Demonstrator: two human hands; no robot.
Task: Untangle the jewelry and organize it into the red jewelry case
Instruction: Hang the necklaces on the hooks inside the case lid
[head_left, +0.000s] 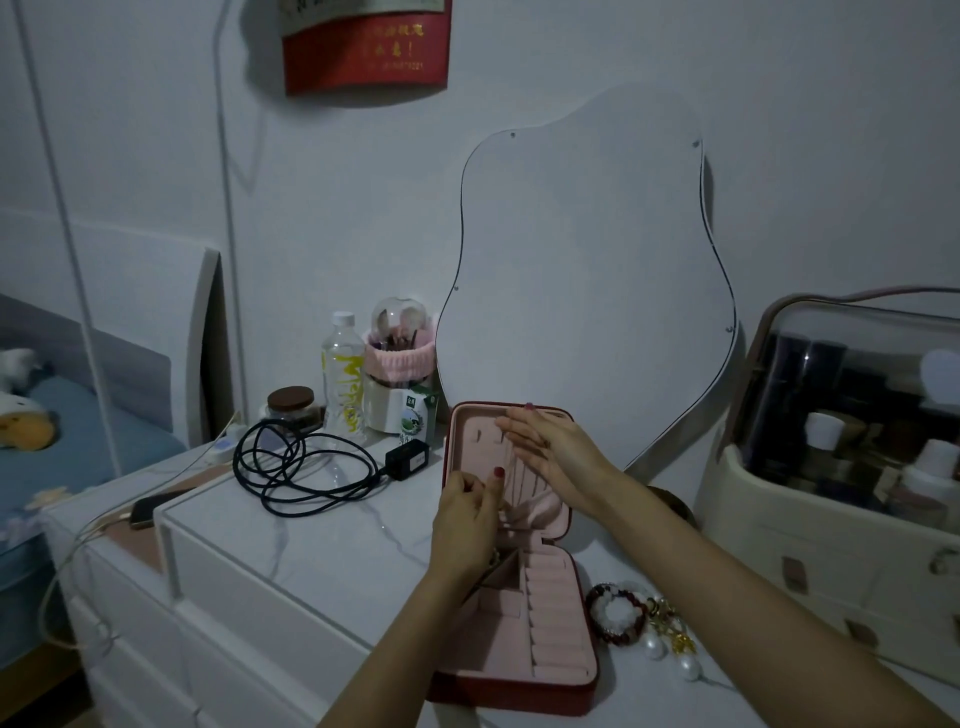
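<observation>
Case (540, 618) is lying open on the counter (311, 525), lid standing up. We are pinching something small, likely a chain, with left hand (465, 519) fingers (496, 480) at the lid's lower pocket; too dim to confirm. Right hand (550, 449) is resting flat, fingers straight, against the lid lining. Jewelry (641, 626) is still heaped just right of the case. Judged step: hanging a necklace. Next: seating it, then working on the heap.

Dim, bluish-grey light is washing over the whole frame, with no single source showing. Soft shadows are falling across the white wall (571, 234) in the upper part. Straight lines are bending at the left and right edges from the wide lens. Detail is staying soft and slightly grainy, especially in the lower left corner.
</observation>
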